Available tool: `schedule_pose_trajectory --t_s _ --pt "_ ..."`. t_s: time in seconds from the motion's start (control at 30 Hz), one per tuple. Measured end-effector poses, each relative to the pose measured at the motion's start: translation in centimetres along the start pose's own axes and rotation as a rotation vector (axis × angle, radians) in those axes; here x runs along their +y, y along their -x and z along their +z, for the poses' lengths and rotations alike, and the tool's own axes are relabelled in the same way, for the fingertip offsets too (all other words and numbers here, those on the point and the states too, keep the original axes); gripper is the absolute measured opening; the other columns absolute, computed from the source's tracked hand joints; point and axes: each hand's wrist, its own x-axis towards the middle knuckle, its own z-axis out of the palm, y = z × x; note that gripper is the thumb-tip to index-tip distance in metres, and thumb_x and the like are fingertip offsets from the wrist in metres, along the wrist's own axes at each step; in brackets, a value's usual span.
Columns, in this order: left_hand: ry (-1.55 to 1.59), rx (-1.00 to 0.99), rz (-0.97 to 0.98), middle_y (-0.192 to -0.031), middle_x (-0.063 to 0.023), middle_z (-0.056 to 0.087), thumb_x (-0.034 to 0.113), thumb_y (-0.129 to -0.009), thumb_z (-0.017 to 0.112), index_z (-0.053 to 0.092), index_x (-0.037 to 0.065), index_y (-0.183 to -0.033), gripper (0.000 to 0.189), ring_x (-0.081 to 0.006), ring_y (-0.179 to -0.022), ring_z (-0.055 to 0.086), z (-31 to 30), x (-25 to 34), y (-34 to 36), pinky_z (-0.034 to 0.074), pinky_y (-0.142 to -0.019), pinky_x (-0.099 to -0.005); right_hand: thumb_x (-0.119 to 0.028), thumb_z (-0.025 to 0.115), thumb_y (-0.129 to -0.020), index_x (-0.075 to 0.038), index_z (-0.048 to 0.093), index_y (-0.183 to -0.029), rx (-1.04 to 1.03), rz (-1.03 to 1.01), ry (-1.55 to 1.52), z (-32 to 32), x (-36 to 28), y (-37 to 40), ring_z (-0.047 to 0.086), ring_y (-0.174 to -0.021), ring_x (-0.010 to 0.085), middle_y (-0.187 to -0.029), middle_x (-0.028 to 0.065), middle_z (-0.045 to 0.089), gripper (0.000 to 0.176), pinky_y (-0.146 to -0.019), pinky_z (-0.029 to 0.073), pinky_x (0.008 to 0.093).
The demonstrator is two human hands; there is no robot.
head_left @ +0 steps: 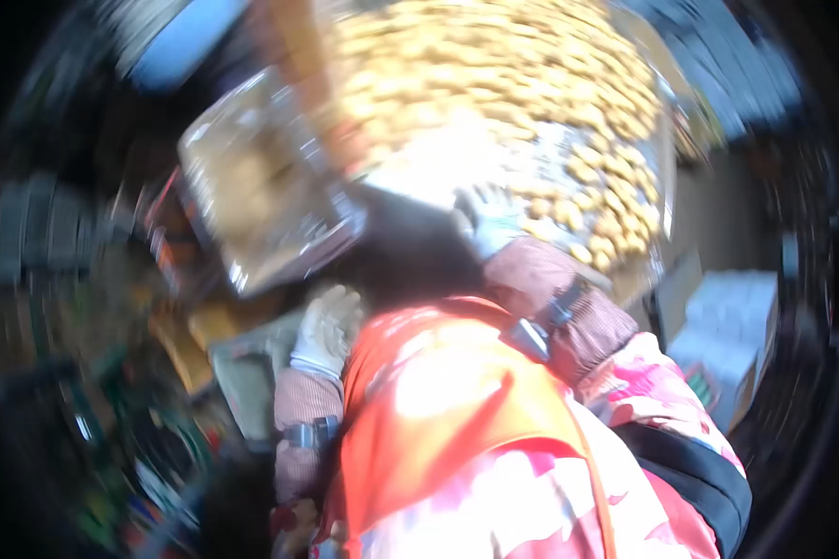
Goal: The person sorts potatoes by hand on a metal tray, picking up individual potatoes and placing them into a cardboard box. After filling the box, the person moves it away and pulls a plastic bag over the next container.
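Observation:
My left hand, in a pale glove, hangs beside the orange apron, near a grey-green container. Its fingers look blurred, and nothing can be made out in them. My right hand, in a light glove, is at the near edge of a table heaped with yellowish round items that look like potatoes. The fingers of this hand are spread, and no object shows in them. To the upper left stands a box lined with clear plastic, with something brown inside. Motion blurs the whole view.
White boxes are stacked at the right, below the table. The grey-green container stands at the lower left, with a yellow-orange item beside it. Blurred clutter fills the far left. A blue shape shows at the top left.

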Motion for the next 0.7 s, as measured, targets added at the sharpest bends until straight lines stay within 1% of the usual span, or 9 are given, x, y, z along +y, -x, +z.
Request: schedule_pose_trajectory --t_s 0.03,0.07,0.17,0.27,0.3,0.4,0.53,0.6,0.7 --pt "-0.111 -0.079 -0.045 -0.134 -0.0149 0.061 0.044 -0.098 0.057 0.058 0.009 -0.135 0.051 -0.0234 -0.096 0.066 2.4 -0.3 -2.4 0.057 -0.078 -0.0318 -0.033 0.063 -0.087 -0.013 0.064 -0.113 0.048 0.1 0.038 1.5 3.0 1.1 0.05 -0.122 0.0331 -0.126 0.0134 0.057 0.032 -0.102 0.038 0.0531" --pt "-0.125 -0.176 -0.121 -0.139 -0.0202 0.057 0.043 -0.104 0.05 0.048 0.006 -0.144 0.055 -0.0253 -0.097 0.069 4.5 -0.3 -4.6 0.06 -0.075 -0.0321 -0.033 0.064 -0.086 -0.014 0.064 -0.115 0.071 0.042 0.133 0.7 5.2 2.3 0.05 -0.122 0.0321 -0.127 0.0133 0.057 0.035 -0.101 0.038 0.0534" --pt "-0.305 -0.276 -0.278 -0.139 -0.0194 0.057 0.042 -0.104 0.05 0.048 0.006 -0.145 0.054 -0.0255 -0.099 0.069 13.5 -0.5 -7.8 0.061 -0.075 -0.0335 -0.033 0.065 -0.085 -0.015 0.063 -0.12 0.227 0.072 0.159 0.3 10.5 6.1 0.052 -0.121 0.0305 -0.128 0.0129 0.057 0.039 -0.1 0.037 0.0542" --pt "-0.414 -0.328 -0.282 -0.136 -0.0174 0.06 0.042 -0.104 0.049 0.05 0.005 -0.141 0.052 -0.025 -0.098 0.069 20.0 -2.5 -11.3 0.062 -0.073 -0.0313 -0.031 0.065 -0.085 -0.015 0.063 -0.121 0.122 0.558 0.022 -0.4 15.0 10.7 0.057 -0.115 0.0291 -0.122 0.0117 0.061 0.039 -0.096 0.039 0.0527" --pt "-0.447 -0.334 -0.266 -0.132 -0.0174 0.061 0.042 -0.105 0.048 0.052 0.004 -0.137 0.05 -0.0246 -0.097 0.068 21.7 -3.3 -12.6 0.061 -0.072 -0.029 -0.03 0.064 -0.085 -0.014 0.064 -0.119 0.052 0.672 -0.054 -1.9 16.3 12.1 0.058 -0.113 0.0287 -0.12 0.0112 0.063 0.037 -0.096 0.039 0.0523" --pt "-0.547 -0.241 -0.189 -0.129 -0.0176 0.063 0.042 -0.106 0.044 0.053 0.003 -0.135 0.049 -0.0254 -0.098 0.069 25.8 -5.1 -15.2 0.062 -0.073 -0.0274 -0.032 0.067 -0.086 -0.014 0.072 -0.108 -0.024 0.694 0.167 -4.8 20.2 17.5 0.062 -0.105 0.0307 -0.106 0.0081 0.068 0.029 -0.093 0.042 0.0524" --pt "-0.643 -0.137 -0.138 -0.124 -0.0179 0.066 0.044 -0.106 0.04 0.054 0.002 -0.134 0.052 -0.0267 -0.094 0.069 27.2 -7.2 -17.0 0.061 -0.071 -0.0308 -0.024 0.066 -0.09 -0.017 0.071 -0.117 0.212 0.96 0.057 -4.9 27.5 23.5 0.063 -0.107 0.033 -0.114 0.0105 0.069 0.029 -0.091 0.049 0.0461" --pt "-0.693 -0.09 -0.136 -0.123 -0.0181 0.066 0.046 -0.106 0.037 0.054 0.002 -0.134 0.055 -0.0274 -0.093 0.069 27.0 -7.3 -17.5 0.059 -0.068 -0.0319 -0.025 0.065 -0.091 -0.016 0.069 -0.121 0.468 0.752 -0.04 -5.2 33.5 22.7 0.063 -0.108 0.0358 -0.119 0.0131 0.068 0.032 -0.093 0.05 0.0452" --pt "-0.83 -0.08 -0.2 -0.121 -0.0161 0.068 0.051 -0.105 0.034 0.055 0.005 -0.135 0.059 -0.0272 -0.091 0.069 27.2 -6.8 -17.7 0.054 -0.064 -0.0318 -0.03 0.061 -0.094 -0.014 0.065 -0.128 0.332 0.781 -0.067 -9.0 38.4 14.3 0.06 -0.116 0.0384 -0.125 0.0179 0.064 0.038 -0.098 0.048 0.0466"
